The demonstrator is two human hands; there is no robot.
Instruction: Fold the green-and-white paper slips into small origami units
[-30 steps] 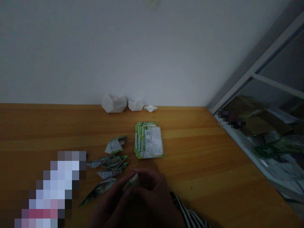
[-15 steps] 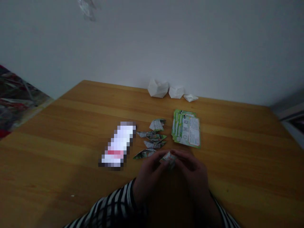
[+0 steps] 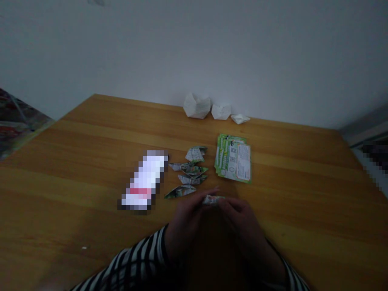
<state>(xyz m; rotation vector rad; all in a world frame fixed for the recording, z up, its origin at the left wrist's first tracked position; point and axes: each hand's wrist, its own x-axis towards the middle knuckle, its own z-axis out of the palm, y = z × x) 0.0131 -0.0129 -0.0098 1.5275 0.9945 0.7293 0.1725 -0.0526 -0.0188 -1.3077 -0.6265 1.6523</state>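
Between my two hands, close to the near side of the table, is a small piece of folded printed paper (image 3: 212, 199). My left hand (image 3: 188, 216) grips its left end, with the fingers behind the paper. My right hand (image 3: 241, 216) pinches the right end between thumb and fingers. Just beyond my left hand lie several folded printed paper pieces in a loose column, the nearest a pointed one (image 3: 181, 191) and the farthest a wider one (image 3: 196, 153). A stack of green-and-white printed leaflets (image 3: 235, 159) rests beyond my right hand.
A phone (image 3: 145, 178) with a lit, blurred screen lies left of the folded pieces. Along the wall stand three white folded paper shapes: a large one (image 3: 197, 106), a medium one (image 3: 221, 112) and a small flat one (image 3: 240, 118). The table (image 3: 303, 169) is wooden.
The folded paper now shows as a narrower strip, turned flatter in my hands. My right hand has shifted slightly off its right end. The whole view has moved a little.
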